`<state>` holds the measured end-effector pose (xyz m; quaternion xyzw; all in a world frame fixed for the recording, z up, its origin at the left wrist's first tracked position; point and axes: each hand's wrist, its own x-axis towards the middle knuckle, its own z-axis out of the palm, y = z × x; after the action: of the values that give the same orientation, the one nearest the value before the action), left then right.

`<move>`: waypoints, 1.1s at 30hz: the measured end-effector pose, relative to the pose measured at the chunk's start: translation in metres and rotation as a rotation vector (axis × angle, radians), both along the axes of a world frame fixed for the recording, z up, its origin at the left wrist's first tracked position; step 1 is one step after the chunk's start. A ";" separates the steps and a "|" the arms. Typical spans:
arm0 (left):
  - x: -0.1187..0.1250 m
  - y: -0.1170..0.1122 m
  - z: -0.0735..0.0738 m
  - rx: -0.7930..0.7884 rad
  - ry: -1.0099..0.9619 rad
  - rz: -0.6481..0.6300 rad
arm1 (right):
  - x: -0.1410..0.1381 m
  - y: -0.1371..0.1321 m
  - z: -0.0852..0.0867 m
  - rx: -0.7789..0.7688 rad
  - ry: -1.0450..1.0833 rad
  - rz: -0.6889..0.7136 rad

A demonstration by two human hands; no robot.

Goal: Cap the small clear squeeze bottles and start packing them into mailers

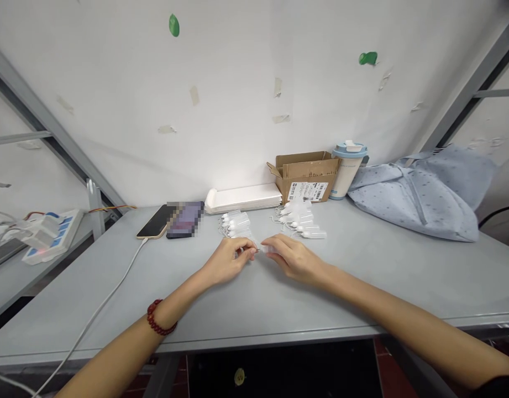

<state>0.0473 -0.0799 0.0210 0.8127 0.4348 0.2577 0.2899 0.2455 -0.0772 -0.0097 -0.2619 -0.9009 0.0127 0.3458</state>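
My right hand (293, 257) is closed around a small translucent bottle (269, 249) that its fingers partly hide. Facing it, my left hand (231, 258) pinches something thin and dark at the bottle's tip, too small to make out. Both hands are close together just above the table. Behind my left hand lies a group of small translucent bottles (236, 222) with white caps and thin strings. A second pile of similar bottles (299, 217) with loose strings lies behind my right hand.
On the grey table (341, 298), a charging phone (155, 222) lies beside a dark phone (187, 220). Along the wall are a white packet (243, 198), an open cardboard box (306, 179), a lidded cup (346, 174) and a blue cloth bag (415, 199). A white cable (109, 298) crosses the left side.
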 end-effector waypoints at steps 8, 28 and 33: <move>0.001 -0.002 -0.004 -0.007 0.005 -0.007 | -0.002 -0.003 0.000 0.003 -0.002 0.015; 0.004 -0.004 -0.008 -0.051 -0.036 -0.001 | -0.002 -0.006 -0.004 -0.073 0.014 0.006; 0.004 -0.003 -0.002 -0.079 -0.084 0.027 | -0.002 -0.003 -0.001 -0.091 0.087 0.007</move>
<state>0.0514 -0.0829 0.0191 0.7831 0.4432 0.2780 0.3362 0.2439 -0.0799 -0.0104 -0.2731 -0.8846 0.0661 0.3722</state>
